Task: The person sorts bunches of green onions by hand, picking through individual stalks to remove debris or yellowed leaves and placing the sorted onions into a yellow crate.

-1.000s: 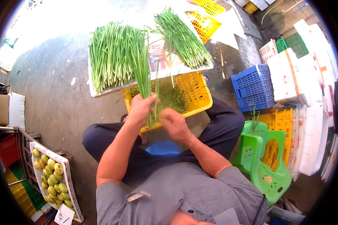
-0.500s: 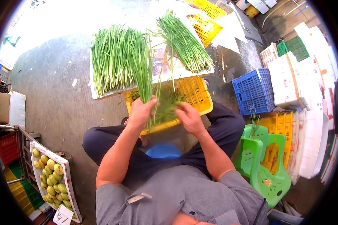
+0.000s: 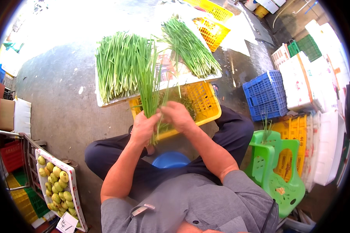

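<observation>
My left hand (image 3: 144, 127) is closed round a bunch of garlic chives (image 3: 147, 91), long green blades pointing away from me and pale ends by my wrist. Beside it, my right hand (image 3: 177, 115) has its fingers pressed together at the edge of that bunch, by some loose blades; what they pinch is too blurred to make out. Beneath both hands is a yellow crate (image 3: 206, 101) with green trimmings in it. Just beyond lies a white foam tray (image 3: 171, 82) bearing a thick pile of chives (image 3: 118, 64) on the left and a smaller pile (image 3: 190, 46) on the right.
A blue stool (image 3: 171, 159) shows between my knees. To the right are a green plastic chair (image 3: 278, 190), a blue crate (image 3: 265, 95) and white foam boxes (image 3: 299, 81). At left leans a tray of greenish-yellow fruit (image 3: 57, 186). More yellow crates (image 3: 212, 31) stand at the back.
My right hand has moved left from over the crate to the bunch, close beside my left hand. The left hand still grips the chives and is slightly lower in view.
</observation>
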### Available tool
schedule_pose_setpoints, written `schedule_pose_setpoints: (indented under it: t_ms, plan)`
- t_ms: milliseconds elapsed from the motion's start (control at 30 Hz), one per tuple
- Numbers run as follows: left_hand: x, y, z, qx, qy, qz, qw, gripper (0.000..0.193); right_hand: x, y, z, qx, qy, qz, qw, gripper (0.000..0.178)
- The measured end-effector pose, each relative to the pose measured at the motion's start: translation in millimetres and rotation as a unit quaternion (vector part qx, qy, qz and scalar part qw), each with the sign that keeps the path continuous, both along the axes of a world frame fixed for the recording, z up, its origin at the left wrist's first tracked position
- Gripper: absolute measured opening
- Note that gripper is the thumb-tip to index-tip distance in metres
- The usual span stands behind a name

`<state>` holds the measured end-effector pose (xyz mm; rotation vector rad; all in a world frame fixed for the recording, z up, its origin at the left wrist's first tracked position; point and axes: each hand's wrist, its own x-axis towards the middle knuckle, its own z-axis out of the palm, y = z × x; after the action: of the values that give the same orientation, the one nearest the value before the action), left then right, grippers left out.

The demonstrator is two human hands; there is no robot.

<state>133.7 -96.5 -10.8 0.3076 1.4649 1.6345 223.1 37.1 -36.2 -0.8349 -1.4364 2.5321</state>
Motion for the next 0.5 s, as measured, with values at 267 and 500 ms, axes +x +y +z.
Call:
schedule_pose_setpoints:
  t_ms: [267, 500]
  plan:
    - [5, -1, 3, -0.016, 0.012, -0.039, 0.999, 0.016, 0, -9, 10, 0.018, 0.014, -0.067, 0.998, 0.012]
    - [15, -9, 9, -0.060, 0.009, -0.037, 0.997, 0.015, 2, 2, 10, -0.011, 0.002, -0.072, 0.997, 0.014]
